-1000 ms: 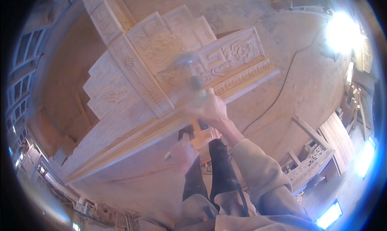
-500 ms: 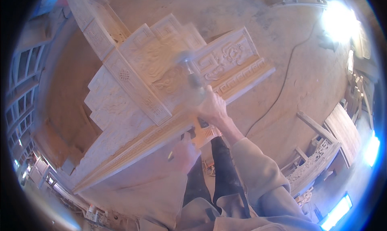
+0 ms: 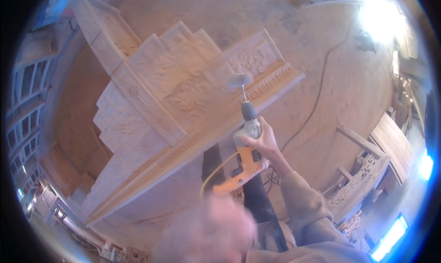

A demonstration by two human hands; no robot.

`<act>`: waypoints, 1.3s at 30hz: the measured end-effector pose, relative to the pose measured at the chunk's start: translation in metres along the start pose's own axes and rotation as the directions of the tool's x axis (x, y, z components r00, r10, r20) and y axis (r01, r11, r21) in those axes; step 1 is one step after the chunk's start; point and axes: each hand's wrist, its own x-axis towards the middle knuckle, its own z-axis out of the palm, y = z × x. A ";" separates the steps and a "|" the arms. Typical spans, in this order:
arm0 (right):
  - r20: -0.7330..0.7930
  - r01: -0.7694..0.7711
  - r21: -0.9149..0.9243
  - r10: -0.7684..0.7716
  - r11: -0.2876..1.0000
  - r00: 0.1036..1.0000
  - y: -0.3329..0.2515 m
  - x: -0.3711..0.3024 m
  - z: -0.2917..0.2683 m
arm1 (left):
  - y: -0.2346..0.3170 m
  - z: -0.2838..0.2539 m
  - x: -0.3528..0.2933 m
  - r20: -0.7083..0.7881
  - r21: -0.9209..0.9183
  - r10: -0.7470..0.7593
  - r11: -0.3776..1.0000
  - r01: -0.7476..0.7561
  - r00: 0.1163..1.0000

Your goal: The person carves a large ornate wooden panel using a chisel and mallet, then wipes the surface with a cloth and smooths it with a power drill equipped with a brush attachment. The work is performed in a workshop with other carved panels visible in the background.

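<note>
My right hand is wrapped round the front housing of an orange power drill. From the drill's dark chuck a thin shaft leads to a blurred round wheel, which is over the carved wooden furniture piece; whether it touches cannot be told. My left hand is smeared by motion below the drill's handle, its fingers unreadable. A yellow cord or strap loops between the drill's body and its handle. The pale carved piece has relief panels and a fretwork border along its near edge.
A dark cable runs across the floor on the right. Beyond it lie an openwork carved wooden part and a plank panel. A bright lamp stands at the far right. Wooden racks line the left side.
The drill has swung right and nearer, its wheel moving from the middle panel toward the right-hand section. My left hand has moved down toward my body and blurred. The view has shifted slightly.
</note>
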 end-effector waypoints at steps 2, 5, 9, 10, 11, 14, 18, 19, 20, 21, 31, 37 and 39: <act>0.040 -0.026 0.054 0.024 0.998 0.999 0.005 -0.016 -0.005 | 0.032 -0.008 0.001 0.006 -0.218 0.166 0.963 -0.160 0.986; 0.104 -0.002 0.062 -0.005 0.998 0.995 0.006 -0.038 -0.013 | 0.059 -0.007 -0.001 -0.063 -0.455 0.361 0.819 -0.348 0.931; 0.148 0.006 0.047 -0.013 0.999 0.989 0.008 -0.058 -0.020 | 0.072 0.007 -0.009 -0.149 -0.456 0.385 0.790 -0.409 0.911; 0.166 0.021 0.048 -0.028 0.999 0.986 0.008 -0.062 -0.021 | 0.075 0.009 -0.011 -0.167 -0.440 0.370 0.801 -0.405 0.914; 0.161 0.016 0.039 -0.022 0.999 0.987 0.010 -0.064 -0.021 | 0.077 0.008 -0.014 -0.146 -0.425 0.359 0.819 -0.386 0.922; 0.154 0.033 0.026 -0.037 0.999 0.987 0.012 -0.070 -0.021 | 0.088 0.008 -0.018 -0.067 -0.375 0.341 0.862 -0.340 0.938; 0.160 0.041 0.020 -0.044 0.999 0.986 0.010 -0.071 -0.022 | 0.106 0.029 -0.026 -0.269 -0.362 0.323 0.839 -0.406 0.907; 0.164 0.049 0.020 -0.052 0.999 0.985 0.009 -0.071 -0.023 | 0.112 0.035 -0.030 -0.333 -0.394 0.269 0.831 -0.393 0.904; 0.152 0.081 -0.009 -0.079 0.997 0.985 0.008 -0.071 -0.023 | 0.115 0.041 -0.033 -0.387 -0.409 0.257 0.813 -0.415 0.885; 0.145 0.101 -0.037 -0.095 0.994 0.985 0.007 -0.072 -0.023 | 0.118 0.045 -0.036 -0.440 -0.421 0.244 0.795 -0.438 0.864; 0.189 0.116 -0.046 -0.105 0.992 0.976 0.006 -0.081 -0.021 | 0.167 0.079 -0.026 -0.787 -0.505 -0.063 0.638 -0.581 0.614; 0.240 0.069 0.021 -0.072 0.997 0.968 0.003 -0.076 -0.013 | 0.106 0.078 -0.028 -0.608 -0.734 0.336 0.109 -0.671 0.720; 0.229 0.070 0.080 -0.086 0.994 0.970 0.005 -0.071 -0.008 | 0.083 0.074 -0.040 -0.508 -0.770 0.379 0.203 -0.605 0.774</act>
